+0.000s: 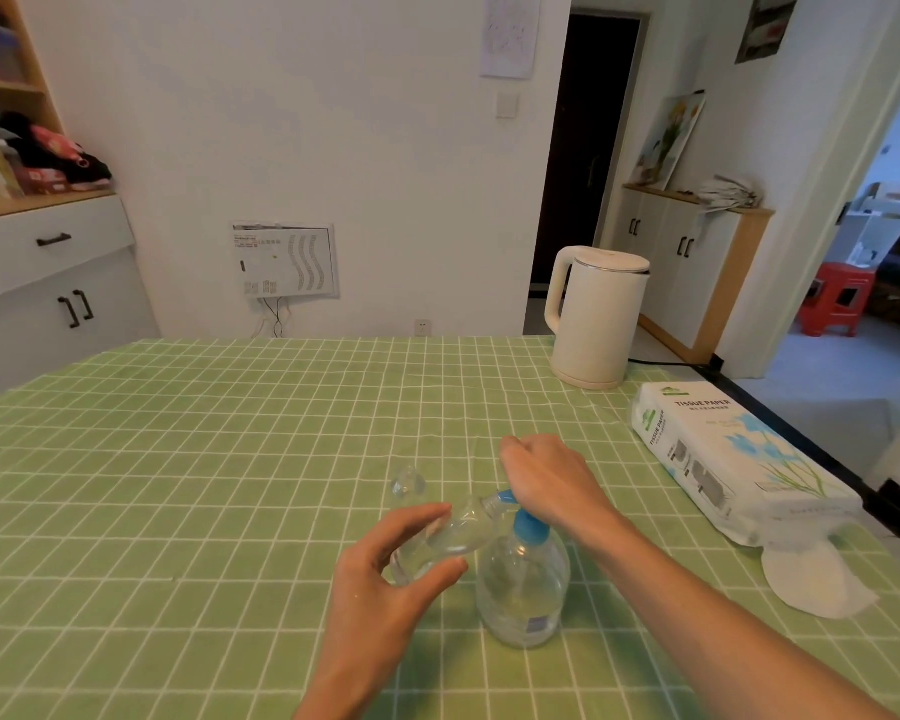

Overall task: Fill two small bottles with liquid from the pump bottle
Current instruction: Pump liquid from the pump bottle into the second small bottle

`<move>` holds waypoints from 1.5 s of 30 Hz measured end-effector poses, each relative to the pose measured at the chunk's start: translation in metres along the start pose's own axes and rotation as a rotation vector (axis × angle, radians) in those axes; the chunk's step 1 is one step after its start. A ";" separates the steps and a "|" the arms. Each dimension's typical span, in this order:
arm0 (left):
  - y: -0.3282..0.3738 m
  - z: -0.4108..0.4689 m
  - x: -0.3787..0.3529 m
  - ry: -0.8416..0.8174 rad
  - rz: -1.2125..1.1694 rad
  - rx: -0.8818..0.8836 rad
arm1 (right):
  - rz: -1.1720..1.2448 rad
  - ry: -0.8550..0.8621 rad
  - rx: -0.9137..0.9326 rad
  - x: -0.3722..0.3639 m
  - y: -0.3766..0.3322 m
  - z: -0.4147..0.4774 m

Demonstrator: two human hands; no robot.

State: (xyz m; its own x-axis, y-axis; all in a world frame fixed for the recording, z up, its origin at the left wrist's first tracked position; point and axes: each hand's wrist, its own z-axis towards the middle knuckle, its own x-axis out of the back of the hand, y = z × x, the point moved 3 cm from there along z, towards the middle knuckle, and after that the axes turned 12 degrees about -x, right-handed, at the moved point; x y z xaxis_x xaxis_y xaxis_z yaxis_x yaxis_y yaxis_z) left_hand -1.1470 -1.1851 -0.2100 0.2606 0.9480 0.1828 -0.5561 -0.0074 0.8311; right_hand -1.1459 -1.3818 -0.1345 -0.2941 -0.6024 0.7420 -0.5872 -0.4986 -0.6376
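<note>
So the left hand (385,574) grips a small clear bottle (448,537), tilted with its mouth right at the blue nozzle (502,497). The right hand (546,475) is curled over the pump head of the pump bottle (520,589), which stands on the green checked tablecloth (178,459). Another small clear piece (409,483) sits just behind, too blurry to tell what it is. A kettle (596,324) and a tissue pack (723,459) sit off to the right.

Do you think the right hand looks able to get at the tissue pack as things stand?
Probably yes: bare cloth lies between the right hand and the tissue pack, though it is busy on the pump bottle.
</note>
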 end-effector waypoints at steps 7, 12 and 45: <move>0.002 0.001 0.000 0.002 -0.001 -0.002 | -0.057 0.023 0.104 0.006 -0.006 -0.001; 0.000 0.001 0.000 0.015 -0.011 -0.001 | -0.001 -0.016 0.122 0.002 -0.004 -0.001; 0.000 -0.002 -0.003 0.012 -0.016 0.039 | -0.017 0.000 0.001 -0.003 0.004 -0.002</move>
State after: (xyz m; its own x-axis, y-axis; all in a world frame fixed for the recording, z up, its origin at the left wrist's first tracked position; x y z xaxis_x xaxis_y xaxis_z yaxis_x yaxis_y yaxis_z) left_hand -1.1492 -1.1876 -0.2117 0.2602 0.9517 0.1631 -0.5209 -0.0039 0.8536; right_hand -1.1484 -1.3811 -0.1386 -0.2845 -0.5938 0.7526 -0.5914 -0.5092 -0.6253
